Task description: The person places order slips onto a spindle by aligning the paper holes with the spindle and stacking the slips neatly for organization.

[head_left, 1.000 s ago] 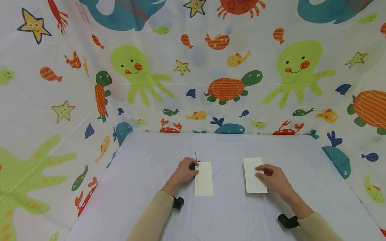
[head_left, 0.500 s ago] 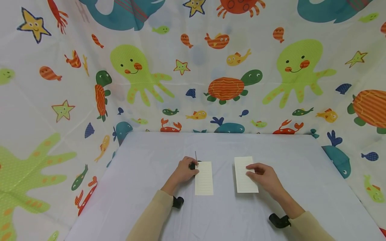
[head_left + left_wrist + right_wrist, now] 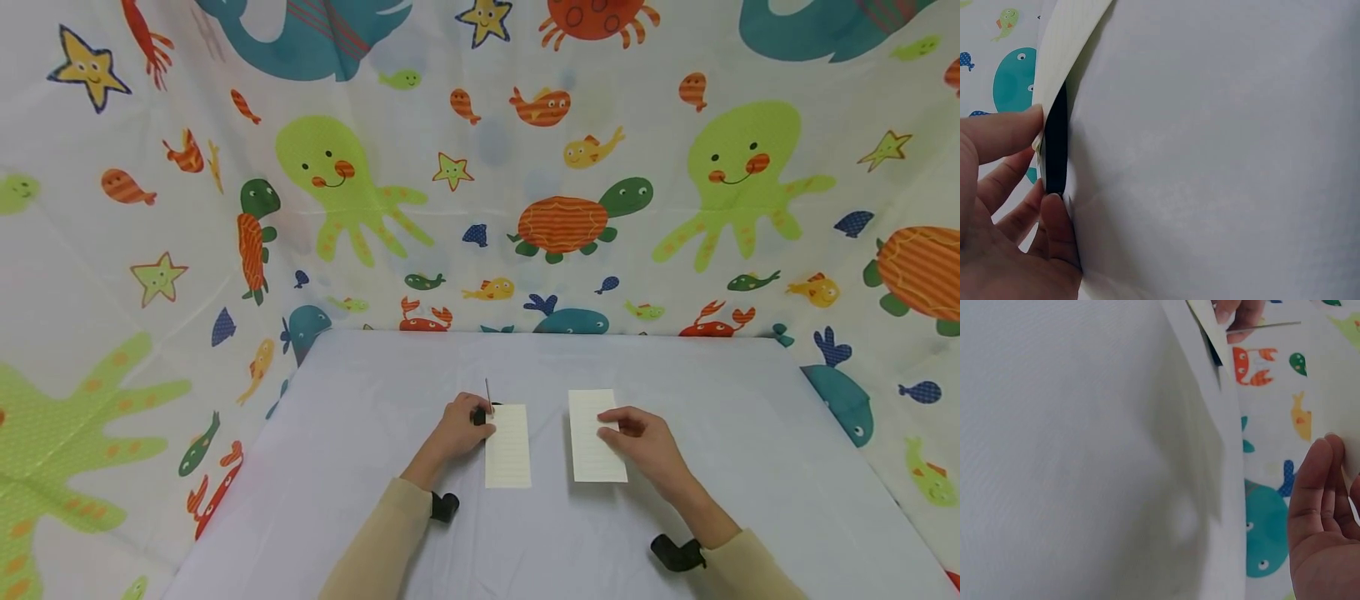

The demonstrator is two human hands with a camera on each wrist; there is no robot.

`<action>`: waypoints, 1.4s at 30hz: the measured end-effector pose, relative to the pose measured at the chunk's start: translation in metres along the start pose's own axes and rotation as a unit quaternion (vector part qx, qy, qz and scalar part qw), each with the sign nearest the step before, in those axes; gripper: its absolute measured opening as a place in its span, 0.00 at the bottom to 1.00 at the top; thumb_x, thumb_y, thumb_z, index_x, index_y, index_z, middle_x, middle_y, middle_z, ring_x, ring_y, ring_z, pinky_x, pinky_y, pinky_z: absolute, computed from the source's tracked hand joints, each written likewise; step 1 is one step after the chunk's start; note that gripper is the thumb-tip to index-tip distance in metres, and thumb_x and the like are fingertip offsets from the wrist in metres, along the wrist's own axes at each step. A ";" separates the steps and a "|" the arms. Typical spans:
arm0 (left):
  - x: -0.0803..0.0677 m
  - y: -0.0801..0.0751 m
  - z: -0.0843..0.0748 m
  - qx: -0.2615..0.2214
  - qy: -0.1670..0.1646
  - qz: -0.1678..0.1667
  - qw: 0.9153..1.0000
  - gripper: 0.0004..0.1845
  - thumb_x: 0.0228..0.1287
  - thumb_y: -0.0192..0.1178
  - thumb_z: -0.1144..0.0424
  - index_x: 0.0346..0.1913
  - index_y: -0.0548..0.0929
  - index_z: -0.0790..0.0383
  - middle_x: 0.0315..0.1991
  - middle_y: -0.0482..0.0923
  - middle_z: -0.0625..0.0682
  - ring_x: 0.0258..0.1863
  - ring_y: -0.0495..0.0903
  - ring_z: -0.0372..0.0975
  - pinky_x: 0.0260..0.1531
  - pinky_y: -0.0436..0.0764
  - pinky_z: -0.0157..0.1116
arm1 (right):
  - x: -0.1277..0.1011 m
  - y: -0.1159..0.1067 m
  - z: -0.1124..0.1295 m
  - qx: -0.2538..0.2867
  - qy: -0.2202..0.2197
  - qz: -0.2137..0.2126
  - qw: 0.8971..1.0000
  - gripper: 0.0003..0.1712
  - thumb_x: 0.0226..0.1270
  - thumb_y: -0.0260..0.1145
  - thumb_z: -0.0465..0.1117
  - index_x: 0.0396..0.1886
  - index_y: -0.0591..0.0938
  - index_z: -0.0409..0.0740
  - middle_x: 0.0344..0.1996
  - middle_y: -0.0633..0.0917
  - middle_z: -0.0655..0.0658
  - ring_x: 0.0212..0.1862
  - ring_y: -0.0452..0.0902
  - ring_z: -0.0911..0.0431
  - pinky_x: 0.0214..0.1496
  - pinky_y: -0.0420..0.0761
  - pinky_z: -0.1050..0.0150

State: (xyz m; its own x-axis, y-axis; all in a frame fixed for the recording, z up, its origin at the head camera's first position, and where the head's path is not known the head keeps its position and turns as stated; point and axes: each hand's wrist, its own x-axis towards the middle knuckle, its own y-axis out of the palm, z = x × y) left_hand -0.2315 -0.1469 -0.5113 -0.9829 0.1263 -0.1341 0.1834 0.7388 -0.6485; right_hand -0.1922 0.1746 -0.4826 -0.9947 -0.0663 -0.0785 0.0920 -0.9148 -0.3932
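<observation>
My left hand (image 3: 455, 427) grips a paper spike at its base (image 3: 1055, 153), a flat black piece. The thumb lies on a cream lined sheet of paper (image 3: 508, 450) over that base. A thin metal rod (image 3: 488, 392) rises upright at the sheet's upper left corner. Whether it passes through the paper, I cannot tell. To the right, my right hand (image 3: 647, 446) pinches the right edge of another lined sheet (image 3: 590, 442) between thumb and fingers. This second sheet is held above the table, its shadow beneath, apart from the first.
A white cloth covers the table (image 3: 375, 375). Behind and beside it hangs a curtain (image 3: 495, 150) printed with sea animals. Black wrist cameras sit on the left wrist (image 3: 445, 507) and right wrist (image 3: 675, 552).
My right hand has moved left with its sheet, closer to the left sheet. The left hand, the spike and its sheet have stayed in place.
</observation>
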 end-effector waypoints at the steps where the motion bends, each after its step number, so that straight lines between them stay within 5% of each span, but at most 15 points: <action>1: 0.000 0.000 0.000 0.001 0.002 -0.001 1.000 0.11 0.64 0.68 0.64 0.47 0.82 0.58 0.61 0.72 0.58 0.58 0.68 0.52 0.62 0.70 0.54 | 0.000 0.001 0.001 0.001 0.001 0.000 1.000 0.19 0.67 0.73 0.44 0.54 0.85 0.40 0.59 0.80 0.40 0.53 0.69 0.48 0.48 0.75 0.70; 42: -0.006 0.000 -0.001 0.003 0.021 -0.024 0.999 0.14 0.65 0.65 0.64 0.53 0.81 0.62 0.57 0.72 0.63 0.57 0.69 0.54 0.61 0.71 0.55 | 0.022 0.060 0.059 0.078 -0.048 0.018 0.996 0.13 0.66 0.74 0.39 0.49 0.88 0.43 0.53 0.84 0.44 0.49 0.71 0.50 0.49 0.75 0.66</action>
State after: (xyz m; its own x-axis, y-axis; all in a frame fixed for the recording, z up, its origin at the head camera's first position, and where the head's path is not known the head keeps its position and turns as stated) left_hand -0.2260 -0.1473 -0.5095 -0.9904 0.1189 -0.0709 0.1360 0.7401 -0.6586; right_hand -0.2109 0.0947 -0.4537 -0.9913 -0.1315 0.0005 0.1274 -0.9611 -0.2450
